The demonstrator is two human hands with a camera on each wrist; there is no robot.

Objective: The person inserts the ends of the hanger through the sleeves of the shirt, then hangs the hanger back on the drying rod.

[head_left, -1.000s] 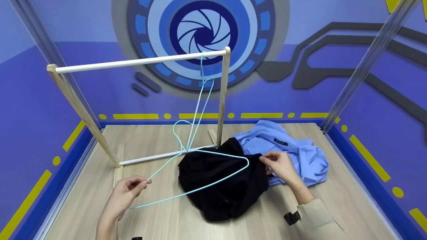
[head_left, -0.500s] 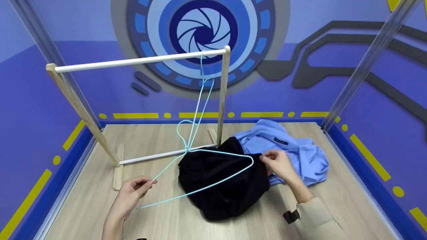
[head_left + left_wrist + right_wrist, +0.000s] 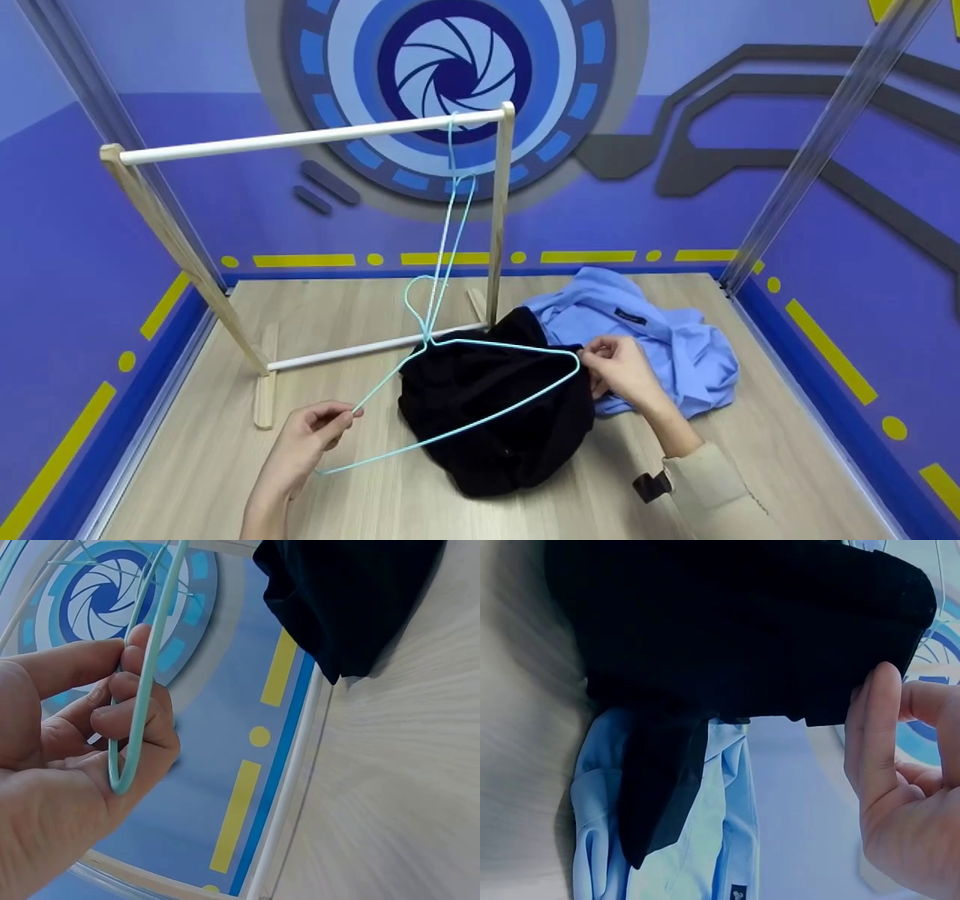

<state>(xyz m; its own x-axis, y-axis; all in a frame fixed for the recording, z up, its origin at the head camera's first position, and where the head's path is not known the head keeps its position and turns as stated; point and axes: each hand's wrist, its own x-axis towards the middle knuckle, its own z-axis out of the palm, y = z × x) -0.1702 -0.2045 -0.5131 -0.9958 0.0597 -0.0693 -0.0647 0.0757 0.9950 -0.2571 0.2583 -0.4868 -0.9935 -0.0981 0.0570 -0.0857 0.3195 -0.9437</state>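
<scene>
My left hand point(image 3: 311, 442) pinches one arm of a light turquoise clothes hanger point(image 3: 480, 421) near its left corner. In the left wrist view the hanger's bent end point(image 3: 124, 784) lies across the curled fingers. The hanger's right corner is over a black garment point(image 3: 495, 450), which is bunched on the table. With thumb and fingers, my right hand point(image 3: 619, 369) pinches the garment's upper right edge, close to that corner. From the right wrist view, the black cloth point(image 3: 727, 637) hangs down from the fingertips. How far the hanger reaches into the garment I cannot tell.
A blue shirt point(image 3: 675, 352) with a dark label lies crumpled behind the black garment. At the back left stands a rack with a white top rail point(image 3: 300, 139) and wooden posts point(image 3: 501, 217). Another turquoise hanger point(image 3: 450, 217) hangs near the rail's right end. Printed walls enclose the table.
My left hand and the hanger have moved a little to the right, so the hanger's right corner is now close to my right hand. The right hand keeps its pinch on the black garment.
</scene>
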